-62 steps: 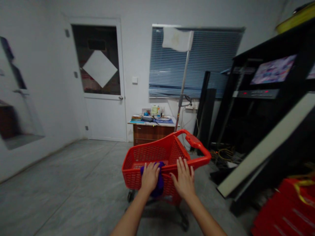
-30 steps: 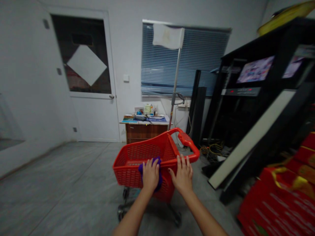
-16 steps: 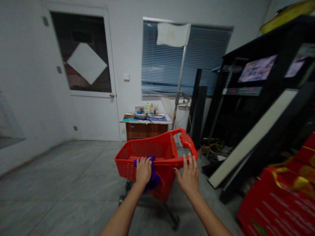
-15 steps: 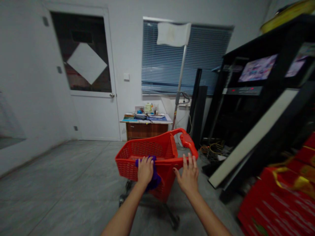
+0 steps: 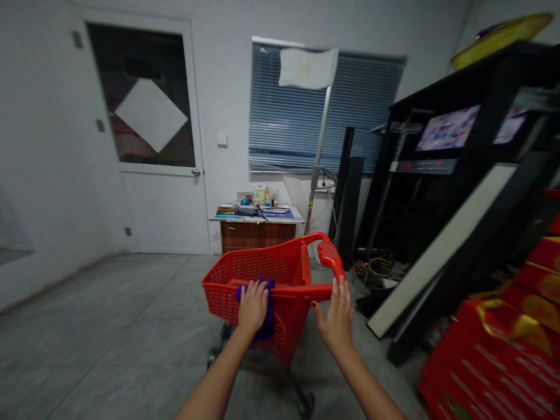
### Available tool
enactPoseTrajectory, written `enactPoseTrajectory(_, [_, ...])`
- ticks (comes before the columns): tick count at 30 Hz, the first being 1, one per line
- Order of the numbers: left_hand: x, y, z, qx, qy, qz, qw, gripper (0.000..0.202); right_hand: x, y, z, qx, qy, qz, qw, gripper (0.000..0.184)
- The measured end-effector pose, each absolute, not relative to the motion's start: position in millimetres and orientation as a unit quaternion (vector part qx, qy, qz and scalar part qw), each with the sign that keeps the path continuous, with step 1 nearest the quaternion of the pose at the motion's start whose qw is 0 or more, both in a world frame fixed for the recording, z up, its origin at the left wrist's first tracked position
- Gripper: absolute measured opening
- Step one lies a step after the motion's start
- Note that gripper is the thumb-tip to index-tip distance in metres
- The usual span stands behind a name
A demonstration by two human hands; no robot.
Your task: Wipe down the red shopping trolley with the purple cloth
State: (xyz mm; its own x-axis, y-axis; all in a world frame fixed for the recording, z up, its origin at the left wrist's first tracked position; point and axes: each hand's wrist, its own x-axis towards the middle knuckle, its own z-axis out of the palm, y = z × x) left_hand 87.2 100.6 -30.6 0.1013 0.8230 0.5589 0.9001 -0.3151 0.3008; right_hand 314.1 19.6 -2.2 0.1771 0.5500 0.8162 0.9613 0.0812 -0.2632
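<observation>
- Left hand [image 5: 252, 309]: fingers clamped on purple cloth [image 5: 268, 324] at cart's near rim.
- Right hand [image 5: 336, 321]: fingers extended, thumb apart, by the handle-end corner.
- Cart [image 5: 280, 265]: on floor [image 5: 131, 326], mid-view; long axis left–right, front pointing left, handle right.
- Red boxes [image 5: 468, 367]: stacked, right.
- Pale board [image 5: 441, 249]: leaning, right of cart; cables [image 5: 371, 265] beyond.
- Flag pole [image 5: 322, 122]: slightly tilted, behind handle end.
- Tabletop [image 5: 280, 220]: cluttered, behind cart.
- Door [image 5: 161, 210] left, blinds [image 5: 286, 131] right.
</observation>
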Motion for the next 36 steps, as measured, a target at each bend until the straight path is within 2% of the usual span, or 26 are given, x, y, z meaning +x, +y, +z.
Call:
enactPoseTrajectory(8, [155, 68, -4, -0.763, -0.514, -0.393, 0.001, 0.042, 295, 13, -6, -0.597, -0.622, -0.234, 0.45, 0.082])
enactPoseTrajectory(13, [122, 81, -13, -0.765, -0.522, -0.376, -0.026, 0.042, 310, 5, 6, -0.595, -0.645, -0.202, 0.435, 0.073])
enactPoseTrajectory(17, [90, 97, -22, -0.738, -0.562, -0.372, -0.04, 0.042, 308, 13, 7, -0.593, -0.624, -0.203, 0.468, 0.073])
enactPoseTrajectory(20, [102, 91, -15, -0.727, -0.559, -0.395, -0.055, 0.042, 295, 17, 2, -0.58, -0.617, -0.21, 0.489, 0.076])
enactPoseTrajectory(25, [142, 58, 8, -0.767, -0.485, -0.419, -0.032, 0.042, 279, 7, 1, -0.564, -0.641, -0.206, 0.478, 0.077])
enactPoseTrajectory(30, [121, 62, 11, -0.777, -0.497, -0.386, -0.005, 0.042, 294, 7, 4, -0.543, -0.685, -0.173, 0.453, 0.075])
enactPoseTrajectory(36, [83, 89, 5, -0.723, -0.561, -0.395, -0.081, 0.044, 284, 26, -2, -0.531, -0.663, -0.146, 0.507, 0.076])
